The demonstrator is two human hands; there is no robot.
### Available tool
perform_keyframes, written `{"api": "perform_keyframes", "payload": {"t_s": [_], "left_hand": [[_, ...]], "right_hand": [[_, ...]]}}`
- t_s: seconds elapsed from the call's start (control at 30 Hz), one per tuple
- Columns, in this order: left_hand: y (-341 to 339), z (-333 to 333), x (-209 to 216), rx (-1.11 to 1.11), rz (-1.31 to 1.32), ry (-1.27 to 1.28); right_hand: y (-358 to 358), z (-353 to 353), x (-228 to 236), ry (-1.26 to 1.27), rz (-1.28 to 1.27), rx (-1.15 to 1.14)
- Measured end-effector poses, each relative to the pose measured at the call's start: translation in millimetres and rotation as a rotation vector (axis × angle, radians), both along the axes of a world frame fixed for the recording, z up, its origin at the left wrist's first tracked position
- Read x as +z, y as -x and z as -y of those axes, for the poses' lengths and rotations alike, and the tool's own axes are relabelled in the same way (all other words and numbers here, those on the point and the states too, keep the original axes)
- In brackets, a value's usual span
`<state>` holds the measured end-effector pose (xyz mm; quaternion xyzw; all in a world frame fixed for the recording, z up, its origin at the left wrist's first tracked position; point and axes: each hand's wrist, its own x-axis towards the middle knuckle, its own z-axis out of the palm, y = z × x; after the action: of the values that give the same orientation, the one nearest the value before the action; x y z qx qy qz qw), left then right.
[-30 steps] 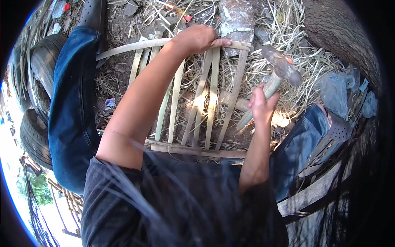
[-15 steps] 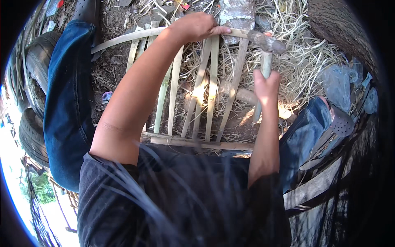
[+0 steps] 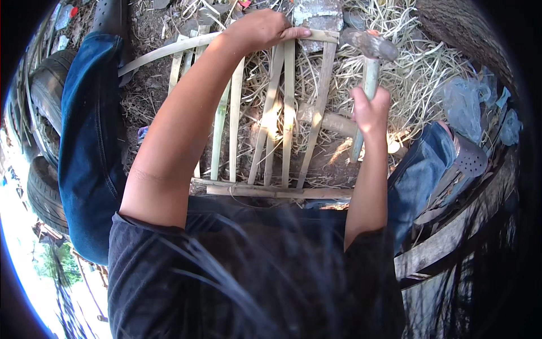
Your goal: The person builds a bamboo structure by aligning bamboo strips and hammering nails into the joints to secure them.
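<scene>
"What's in the left hand (image 3: 261, 29)?"
"A long, pale strip (image 3: 169, 53), on the far side."
"How does it look?"
"Thin and flat, with its left end bent nearer. Pale slats (image 3: 288, 113), one greenish, lie on its near side."
"And the right hand (image 3: 372, 108)?"
"It's wrapped round a hammer (image 3: 370, 73) with a pale green handle and grey head, near the strip's right end."

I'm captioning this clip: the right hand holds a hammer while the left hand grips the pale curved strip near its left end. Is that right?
Not quite: the head view shows the left hand gripping the pale curved strip near its right end. The right hand does hold a hammer.
</scene>
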<state>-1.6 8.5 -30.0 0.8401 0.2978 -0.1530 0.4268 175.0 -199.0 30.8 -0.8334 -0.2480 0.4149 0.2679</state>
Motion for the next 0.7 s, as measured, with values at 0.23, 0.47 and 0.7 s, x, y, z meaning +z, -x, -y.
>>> {"api": "perform_keyframes", "payload": {"t_s": [0.23,0.47,0.7], "left_hand": [[-2,2,8,0.024,0.036,-0.025],[-2,3,-1,0.031,0.082,-0.067],[-9,1,9,0.012,-0.075,0.002]], "right_hand": [[2,-9,11,-0.017,0.081,0.038],[2,-2,15,-0.006,0.101,0.094],[-16,4,3,-0.107,0.082,0.059]]}}
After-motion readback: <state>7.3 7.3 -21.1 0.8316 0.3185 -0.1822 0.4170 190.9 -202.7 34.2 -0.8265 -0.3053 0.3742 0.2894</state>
